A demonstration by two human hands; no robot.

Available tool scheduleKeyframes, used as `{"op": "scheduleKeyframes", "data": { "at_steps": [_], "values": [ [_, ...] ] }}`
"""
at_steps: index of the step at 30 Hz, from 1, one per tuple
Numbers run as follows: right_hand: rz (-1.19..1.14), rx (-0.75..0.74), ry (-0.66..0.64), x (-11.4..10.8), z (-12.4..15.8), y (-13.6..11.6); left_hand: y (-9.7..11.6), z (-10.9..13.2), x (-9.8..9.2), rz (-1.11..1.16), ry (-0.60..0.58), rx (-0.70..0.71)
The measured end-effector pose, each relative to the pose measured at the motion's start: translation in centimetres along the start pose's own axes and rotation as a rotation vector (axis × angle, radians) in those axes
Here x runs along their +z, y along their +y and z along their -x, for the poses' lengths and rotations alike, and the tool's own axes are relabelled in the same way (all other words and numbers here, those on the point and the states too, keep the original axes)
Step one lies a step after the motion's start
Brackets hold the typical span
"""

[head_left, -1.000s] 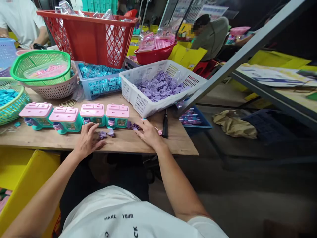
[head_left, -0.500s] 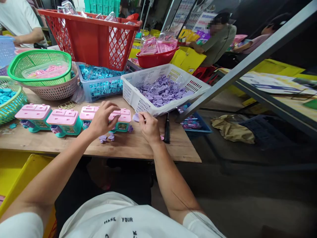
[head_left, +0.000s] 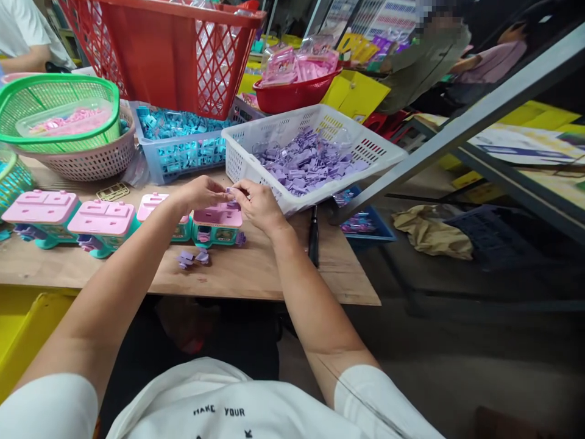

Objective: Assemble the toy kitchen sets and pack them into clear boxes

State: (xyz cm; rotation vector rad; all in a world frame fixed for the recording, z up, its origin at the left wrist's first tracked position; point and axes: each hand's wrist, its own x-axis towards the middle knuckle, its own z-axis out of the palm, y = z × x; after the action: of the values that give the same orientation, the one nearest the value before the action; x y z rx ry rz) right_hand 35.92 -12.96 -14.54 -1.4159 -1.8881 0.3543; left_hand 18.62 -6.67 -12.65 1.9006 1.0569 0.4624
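My left hand (head_left: 201, 192) and my right hand (head_left: 258, 204) meet just above the rightmost pink-and-teal toy house (head_left: 217, 224), both pinching one small purple plastic piece (head_left: 230, 191) between their fingertips. Three more toy houses (head_left: 103, 222) stand in a row to the left on the wooden table (head_left: 256, 274). A few loose purple pieces (head_left: 189, 258) lie on the table in front of the houses. Right behind my hands stands the white basket (head_left: 365, 146) full of purple pieces.
A blue crate of teal parts (head_left: 183, 146), a red basket (head_left: 169, 55), a green basket (head_left: 59, 107) stacked in a pink one, and a red bowl (head_left: 292, 94) crowd the table's back. A black tool (head_left: 313, 235) lies near the right edge. Other people sit beyond.
Both hands rose from the tabletop, the right one picking up a purple piece. They have come together over the rightmost toy house, both pinching the piece.
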Motion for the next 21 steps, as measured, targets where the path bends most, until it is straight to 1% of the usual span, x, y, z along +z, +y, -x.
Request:
{"op": "scheduleKeyframes", "data": {
  "at_steps": [3, 5, 7, 11, 15, 17, 19, 21],
  "values": [
    [-0.003, -0.025, 0.042, 0.3, 0.1, 0.3, 0.1, -0.3, -0.3, 0.001, -0.026, -0.021],
    [0.008, -0.042, 0.062, 0.4, 0.1, 0.6, 0.1, -0.3, -0.3, -0.010, -0.015, -0.038],
    [0.027, -0.081, 0.052, 0.5, 0.2, 0.9, 0.2, -0.4, -0.3, -0.034, -0.011, -0.046],
    [0.044, -0.145, 0.025, 0.9, 0.5, 1.2, 0.0, -0.9, -0.3, -0.076, -0.056, -0.049],
    [0.025, -0.095, 0.083, 1.7, 0.7, 1.1, -0.5, -1.8, -0.4, -0.058, -0.078, -0.029],
    [-0.005, -0.075, 0.098, 1.9, 1.0, 1.2, -0.4, -1.8, -0.3, -0.032, -0.087, -0.043],
    [-0.042, -0.041, 0.117, 1.9, 2.0, 1.5, 0.0, -1.3, -0.2, -0.028, -0.052, -0.061],
    [-0.067, 0.020, 0.154, 1.8, 3.7, 2.1, 0.3, -0.2, -0.1, -0.011, 0.041, -0.034]
  ]
}}
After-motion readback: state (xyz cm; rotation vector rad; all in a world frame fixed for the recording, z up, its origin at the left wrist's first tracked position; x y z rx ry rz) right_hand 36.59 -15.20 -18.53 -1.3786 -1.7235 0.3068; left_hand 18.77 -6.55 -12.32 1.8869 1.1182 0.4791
